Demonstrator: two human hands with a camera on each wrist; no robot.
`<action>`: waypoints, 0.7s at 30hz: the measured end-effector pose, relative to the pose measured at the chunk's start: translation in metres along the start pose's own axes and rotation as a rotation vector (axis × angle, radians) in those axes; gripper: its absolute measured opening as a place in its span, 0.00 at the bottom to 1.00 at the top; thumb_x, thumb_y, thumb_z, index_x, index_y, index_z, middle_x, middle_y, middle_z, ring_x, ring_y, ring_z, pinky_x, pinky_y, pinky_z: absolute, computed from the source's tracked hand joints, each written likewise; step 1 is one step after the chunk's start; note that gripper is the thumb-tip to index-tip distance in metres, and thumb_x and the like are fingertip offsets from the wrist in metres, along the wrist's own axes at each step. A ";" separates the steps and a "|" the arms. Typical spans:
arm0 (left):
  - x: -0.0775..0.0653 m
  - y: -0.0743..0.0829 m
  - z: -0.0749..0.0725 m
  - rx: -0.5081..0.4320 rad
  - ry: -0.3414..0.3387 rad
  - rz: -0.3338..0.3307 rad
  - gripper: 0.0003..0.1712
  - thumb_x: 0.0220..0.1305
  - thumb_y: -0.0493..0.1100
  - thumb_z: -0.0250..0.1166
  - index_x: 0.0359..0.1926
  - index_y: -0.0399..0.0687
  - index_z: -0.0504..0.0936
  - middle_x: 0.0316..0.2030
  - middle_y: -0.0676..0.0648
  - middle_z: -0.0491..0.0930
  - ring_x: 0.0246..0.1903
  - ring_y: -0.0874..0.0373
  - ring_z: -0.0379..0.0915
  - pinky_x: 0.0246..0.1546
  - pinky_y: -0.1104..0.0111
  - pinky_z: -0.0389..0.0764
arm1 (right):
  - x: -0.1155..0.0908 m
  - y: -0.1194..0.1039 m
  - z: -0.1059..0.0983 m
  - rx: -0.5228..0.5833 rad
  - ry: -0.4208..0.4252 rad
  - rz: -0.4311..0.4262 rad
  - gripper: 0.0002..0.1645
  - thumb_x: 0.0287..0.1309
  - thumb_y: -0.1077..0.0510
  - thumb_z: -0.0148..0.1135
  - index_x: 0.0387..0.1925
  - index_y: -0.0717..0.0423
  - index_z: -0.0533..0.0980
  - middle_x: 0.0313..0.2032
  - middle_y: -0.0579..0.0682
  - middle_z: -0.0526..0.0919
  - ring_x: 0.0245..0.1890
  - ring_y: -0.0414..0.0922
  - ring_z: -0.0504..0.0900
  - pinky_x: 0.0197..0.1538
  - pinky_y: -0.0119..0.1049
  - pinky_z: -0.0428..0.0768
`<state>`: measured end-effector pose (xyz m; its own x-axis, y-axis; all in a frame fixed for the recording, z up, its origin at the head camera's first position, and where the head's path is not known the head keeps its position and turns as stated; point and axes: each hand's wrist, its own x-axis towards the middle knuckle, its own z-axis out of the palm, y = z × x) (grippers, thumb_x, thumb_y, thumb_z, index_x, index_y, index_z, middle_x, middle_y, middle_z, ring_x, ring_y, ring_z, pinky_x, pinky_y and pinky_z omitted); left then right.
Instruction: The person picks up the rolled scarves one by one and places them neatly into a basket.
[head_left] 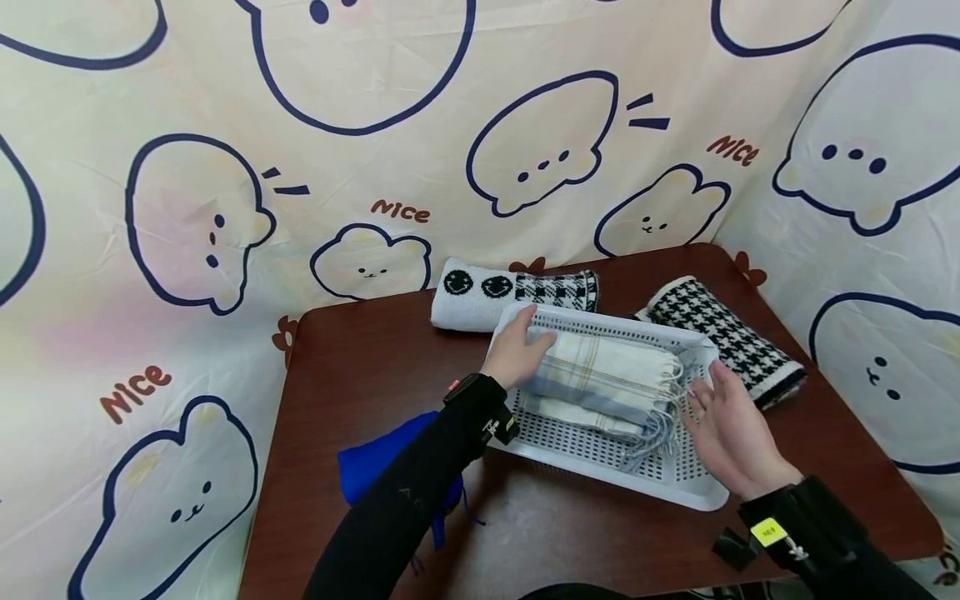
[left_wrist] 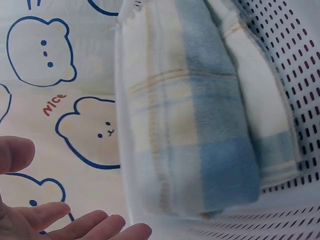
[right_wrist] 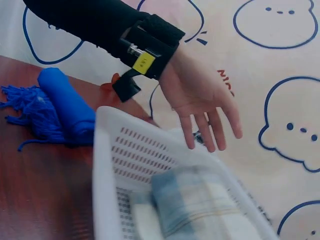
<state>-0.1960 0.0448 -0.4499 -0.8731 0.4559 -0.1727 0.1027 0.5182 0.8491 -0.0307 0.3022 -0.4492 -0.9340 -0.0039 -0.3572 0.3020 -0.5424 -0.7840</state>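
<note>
A white perforated plastic basket (head_left: 611, 477) sits on the table in front of me. Inside it lies a folded cream and light-blue plaid scarf (head_left: 592, 367), its fringe toward the right end. My left hand (head_left: 516, 350) is at the basket's back left corner, thumb spread from the fingers, overlapping the rim. The right wrist view shows this left hand (right_wrist: 197, 95) with its fingers extended above the basket wall. At the basket's right end is my right hand (head_left: 738, 433), palm turned toward the fringe and fingers loosely extended. Neither hand grips the scarf.
Behind the basket lies a rolled white scarf (head_left: 476, 310) with black smiley faces and a checked part. A black-and-white houndstooth scarf (head_left: 723, 333) is at the back right. A blue fringed scarf (head_left: 386, 454) lies partly under my left arm. A printed curtain (head_left: 360, 167) borders the brown table (head_left: 375, 358).
</note>
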 end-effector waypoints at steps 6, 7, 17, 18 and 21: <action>-0.007 0.003 -0.016 -0.023 -0.014 0.011 0.39 0.86 0.53 0.55 0.87 0.56 0.50 0.83 0.43 0.57 0.80 0.48 0.57 0.77 0.57 0.66 | 0.004 -0.007 0.010 -0.049 -0.054 -0.056 0.46 0.85 0.32 0.24 0.70 0.29 0.02 0.74 0.44 -0.02 0.74 0.44 0.01 0.77 0.43 0.11; -0.009 0.004 -0.019 -0.024 -0.014 0.008 0.39 0.86 0.53 0.55 0.87 0.56 0.50 0.83 0.43 0.57 0.80 0.48 0.57 0.76 0.57 0.66 | 0.005 -0.007 0.012 -0.056 -0.063 -0.065 0.46 0.85 0.33 0.25 0.71 0.30 0.02 0.75 0.44 -0.01 0.74 0.44 0.01 0.77 0.42 0.10; -0.027 0.002 -0.054 0.019 0.009 0.046 0.40 0.84 0.55 0.57 0.87 0.55 0.52 0.83 0.43 0.58 0.80 0.48 0.58 0.75 0.54 0.69 | 0.016 -0.009 0.043 -0.147 -0.145 -0.122 0.47 0.86 0.34 0.30 0.78 0.32 0.10 0.79 0.46 0.06 0.79 0.45 0.08 0.80 0.44 0.16; -0.029 0.000 -0.057 0.026 0.012 0.044 0.40 0.84 0.56 0.57 0.87 0.55 0.53 0.83 0.43 0.58 0.80 0.47 0.59 0.75 0.53 0.69 | 0.018 -0.009 0.046 -0.149 -0.151 -0.120 0.47 0.86 0.35 0.31 0.79 0.32 0.11 0.80 0.46 0.07 0.79 0.45 0.09 0.81 0.44 0.18; -0.034 -0.004 -0.065 0.035 0.031 0.025 0.40 0.83 0.57 0.58 0.86 0.54 0.55 0.81 0.41 0.61 0.78 0.46 0.62 0.75 0.51 0.70 | 0.024 -0.009 0.056 -0.144 -0.175 -0.111 0.47 0.86 0.35 0.33 0.80 0.31 0.14 0.81 0.47 0.10 0.82 0.46 0.13 0.83 0.45 0.23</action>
<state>-0.1980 -0.0199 -0.4145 -0.8843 0.4467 -0.1361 0.1403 0.5322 0.8349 -0.0663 0.2596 -0.4224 -0.9780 -0.1036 -0.1813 0.2083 -0.4222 -0.8822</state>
